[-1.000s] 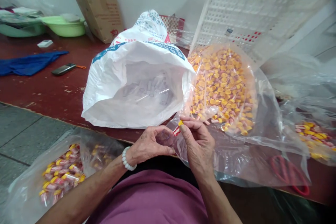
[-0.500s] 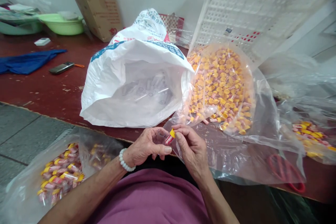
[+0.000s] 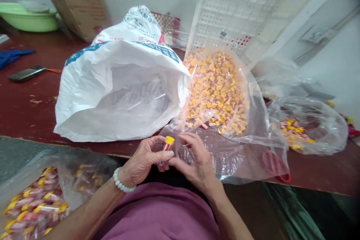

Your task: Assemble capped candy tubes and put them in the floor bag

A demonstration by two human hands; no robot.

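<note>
My left hand (image 3: 149, 153) is closed around a small clear tube (image 3: 167, 145) with a yellow cap at its top and a red-and-white printed piece below the cap. Part of the tube is hidden by my thumb and fingers. Just to the right, my right hand (image 3: 195, 159) is open, its fingers apart and curved, with nothing seen between them. Beyond my hands, a white sack (image 3: 84, 108) gapes towards me, with clear tubes (image 3: 146, 92) inside. Beside it lies a clear plastic bag full of yellow caps (image 3: 216, 86) with printed pieces attached.
At lower left, a plastic bag holds capped tubes (image 3: 39, 198). Red scissors handles (image 3: 275, 167) show at the right under or against clear plastic. A smaller bag (image 3: 323, 131) sits farther right. A phone-like device (image 3: 28, 74), green basin (image 3: 29, 18) and carton (image 3: 75, 3) are at left.
My right hand has let go of the yellow cap and opened, moving slightly away. The capped tube stands more upright in my left hand. The whole view has shifted to the right.
</note>
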